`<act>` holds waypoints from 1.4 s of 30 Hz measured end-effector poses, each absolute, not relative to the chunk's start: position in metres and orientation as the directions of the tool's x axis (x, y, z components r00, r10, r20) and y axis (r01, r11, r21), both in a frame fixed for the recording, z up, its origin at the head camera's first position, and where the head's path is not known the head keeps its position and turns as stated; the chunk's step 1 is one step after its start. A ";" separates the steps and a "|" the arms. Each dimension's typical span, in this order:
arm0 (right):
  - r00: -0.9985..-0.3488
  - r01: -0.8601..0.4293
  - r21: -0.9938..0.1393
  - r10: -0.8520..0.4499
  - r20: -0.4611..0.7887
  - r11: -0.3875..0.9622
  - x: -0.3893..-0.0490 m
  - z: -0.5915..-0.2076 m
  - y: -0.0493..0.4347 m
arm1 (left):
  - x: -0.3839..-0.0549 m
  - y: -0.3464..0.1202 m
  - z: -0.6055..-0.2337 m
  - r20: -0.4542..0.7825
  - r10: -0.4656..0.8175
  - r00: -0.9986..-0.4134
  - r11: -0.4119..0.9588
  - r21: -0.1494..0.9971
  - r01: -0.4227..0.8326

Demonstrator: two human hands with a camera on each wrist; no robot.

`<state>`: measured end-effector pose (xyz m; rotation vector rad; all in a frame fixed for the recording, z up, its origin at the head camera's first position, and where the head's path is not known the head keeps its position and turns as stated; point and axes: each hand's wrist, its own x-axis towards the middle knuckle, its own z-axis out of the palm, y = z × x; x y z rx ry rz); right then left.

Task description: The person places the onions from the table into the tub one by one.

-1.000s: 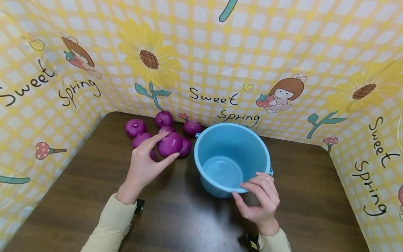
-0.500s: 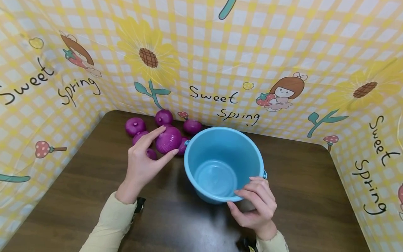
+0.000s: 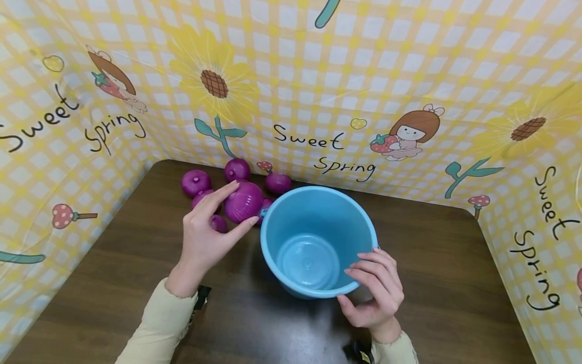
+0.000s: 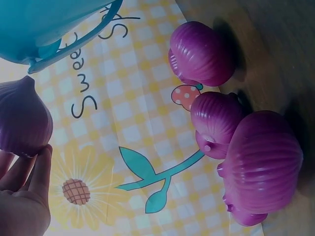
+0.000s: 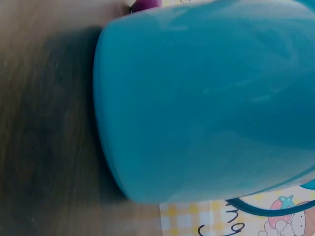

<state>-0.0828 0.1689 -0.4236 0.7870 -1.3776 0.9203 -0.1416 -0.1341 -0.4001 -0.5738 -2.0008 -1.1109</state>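
Note:
My left hand (image 3: pixel 206 235) grips a red onion (image 3: pixel 244 202) between thumb and fingers, just left of a light blue bucket (image 3: pixel 265 253). In the left wrist view the held onion (image 4: pixel 24 118) appears at the left edge, pointed end up, with fingers under it. My right hand (image 3: pixel 377 288) holds the bucket's near right rim, fingers over the inside and thumb on the outside. The bucket stands upright, its round bottom visible through the opening. Its smooth outer wall (image 5: pixel 197 108) fills most of the right wrist view, where the right hand itself is out of sight.
Several more red onions lie on the dark wooden table (image 3: pixel 436 283) at the back left, among them one onion (image 3: pixel 196 183) at the far left and another onion (image 3: pixel 278 183) behind the bucket. A yellow checked cloth (image 3: pixel 300 91) walls the back and sides.
The bucket has slid left and slightly nearer, its rim now overlapping an onion behind it. My left hand has lifted its onion slightly, then stayed. My right hand has kept to the rim.

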 end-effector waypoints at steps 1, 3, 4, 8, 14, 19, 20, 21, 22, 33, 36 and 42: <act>-0.027 -0.888 -0.062 0.084 0.996 0.455 -0.084 -0.424 0.169 | -0.141 -0.134 -0.400 0.794 0.021 -0.608 0.520 0.510 0.685; -0.025 -0.886 -0.064 0.090 0.996 0.459 -0.085 -0.426 0.170 | -0.141 -0.134 -0.399 0.795 0.021 -0.606 0.519 0.510 0.686; -0.026 -0.885 -0.066 0.093 0.995 0.461 -0.086 -0.427 0.170 | -0.141 -0.133 -0.398 0.795 0.021 -0.606 0.517 0.510 0.687; -0.032 -0.880 -0.075 0.098 0.995 0.470 -0.086 -0.430 0.171 | -0.140 -0.132 -0.396 0.796 0.023 -0.605 0.514 0.510 0.690; -0.037 -0.871 -0.082 0.102 0.994 0.484 -0.087 -0.434 0.171 | -0.138 -0.130 -0.390 0.805 0.023 -0.593 0.527 0.495 0.691; -0.034 -0.873 -0.082 0.109 0.994 0.481 -0.088 -0.435 0.171 | -0.136 -0.128 -0.385 0.811 0.025 -0.585 0.522 0.488 0.700; -0.034 -0.873 -0.083 0.109 0.993 0.481 -0.088 -0.435 0.171 | -0.136 -0.128 -0.384 0.811 0.027 -0.585 0.518 0.489 0.702; -0.034 -0.873 -0.083 0.110 0.993 0.481 -0.088 -0.436 0.171 | -0.136 -0.127 -0.383 0.811 0.028 -0.585 0.514 0.490 0.704; -0.035 -0.872 -0.084 0.110 0.993 0.481 -0.088 -0.436 0.171 | -0.136 -0.127 -0.382 0.810 0.029 -0.586 0.512 0.492 0.704; -0.045 -0.865 -0.099 0.121 0.992 0.491 -0.088 -0.437 0.172 | -0.137 -0.119 -0.374 0.797 0.086 -0.598 0.465 0.499 0.731; -0.048 -0.865 -0.101 0.119 0.992 0.491 -0.088 -0.437 0.172 | -0.136 -0.116 -0.371 0.795 0.101 -0.599 0.446 0.502 0.741; -0.041 -0.870 -0.096 0.124 0.991 0.484 -0.087 -0.435 0.169 | -0.135 -0.110 -0.368 0.794 0.129 -0.594 0.420 0.499 0.758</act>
